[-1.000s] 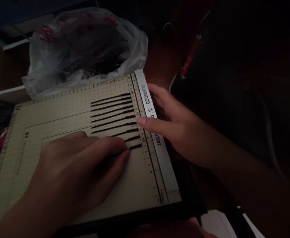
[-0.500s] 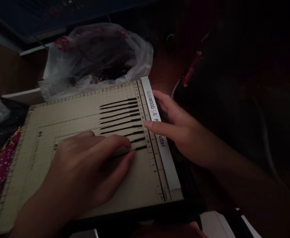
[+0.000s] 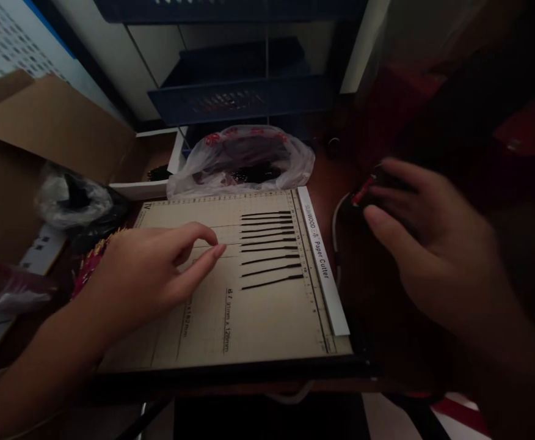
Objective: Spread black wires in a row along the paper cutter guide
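Several thin black strips (image 3: 267,249), each with a thicker end on the right, lie in a row across the cream paper cutter (image 3: 267,324). My left hand (image 3: 157,256) hovers over the board left of the strips, thumb and index fingertips pinched together with nothing visible between them. To the right of the cutter, my right hand (image 3: 432,244) is raised, slightly blurred, thumb and fingers apart. Its fingertips are near a small red item (image 3: 363,190) whose kind is too dark to make out. No strip shows in either hand.
Behind the cutter sits a plastic bag (image 3: 194,180) with dark pieces inside. A cardboard box (image 3: 57,122) stands at the left, near a bundle of magenta pieces (image 3: 84,266). Blue shelf trays (image 3: 240,95) rise at the back. A pale cable (image 3: 335,232) runs right of the cutter.
My left hand has lifted off the lowest strip and drawn back left. My right hand has left the cutter's white edge and moved right. The view has tilted up.
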The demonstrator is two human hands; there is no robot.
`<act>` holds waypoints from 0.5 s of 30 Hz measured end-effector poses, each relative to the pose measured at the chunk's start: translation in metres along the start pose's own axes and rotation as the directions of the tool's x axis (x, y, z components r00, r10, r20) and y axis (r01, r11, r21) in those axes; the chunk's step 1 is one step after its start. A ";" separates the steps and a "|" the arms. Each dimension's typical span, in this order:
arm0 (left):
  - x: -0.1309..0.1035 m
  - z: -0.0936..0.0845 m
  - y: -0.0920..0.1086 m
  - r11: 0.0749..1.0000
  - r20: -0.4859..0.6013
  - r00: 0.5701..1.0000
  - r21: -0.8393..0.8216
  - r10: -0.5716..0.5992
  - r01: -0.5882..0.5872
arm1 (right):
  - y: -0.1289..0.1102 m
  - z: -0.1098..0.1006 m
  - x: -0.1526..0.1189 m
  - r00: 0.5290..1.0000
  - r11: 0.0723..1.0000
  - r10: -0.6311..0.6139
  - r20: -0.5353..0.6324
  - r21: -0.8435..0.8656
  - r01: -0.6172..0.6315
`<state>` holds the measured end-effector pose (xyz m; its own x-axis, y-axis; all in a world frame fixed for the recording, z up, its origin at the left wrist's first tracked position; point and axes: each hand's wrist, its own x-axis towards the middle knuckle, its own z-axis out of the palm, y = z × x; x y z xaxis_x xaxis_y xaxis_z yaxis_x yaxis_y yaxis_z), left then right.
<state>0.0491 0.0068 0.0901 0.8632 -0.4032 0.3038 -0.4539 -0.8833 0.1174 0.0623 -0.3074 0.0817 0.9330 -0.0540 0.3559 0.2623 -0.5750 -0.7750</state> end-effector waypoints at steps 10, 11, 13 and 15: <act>0.058 0.018 -0.008 0.960 0.102 0.975 -0.181 -0.196 0.212 | 0.067 -0.035 -0.047 0.994 0.728 0.017 -0.106 -0.680 -0.085; 0.062 0.023 -0.010 0.954 0.095 0.973 -0.195 -0.211 0.226 | 0.070 -0.034 -0.048 0.995 0.723 0.013 -0.104 -0.686 -0.081; 0.068 0.035 -0.014 0.945 0.050 0.975 -0.240 -0.215 0.221 | 0.072 -0.031 -0.048 0.996 0.720 -0.019 -0.088 -0.692 -0.048; 0.069 0.045 -0.019 0.939 -0.007 0.974 -0.268 -0.225 0.215 | 0.072 -0.029 -0.047 0.998 0.710 -0.026 -0.054 -0.704 -0.020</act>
<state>0.1276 -0.0156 0.0661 0.9417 -0.1921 0.2761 -0.2997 -0.8519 0.4294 0.0306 -0.3700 0.0242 0.9112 -0.0830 0.4034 -0.0056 -0.9819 -0.1893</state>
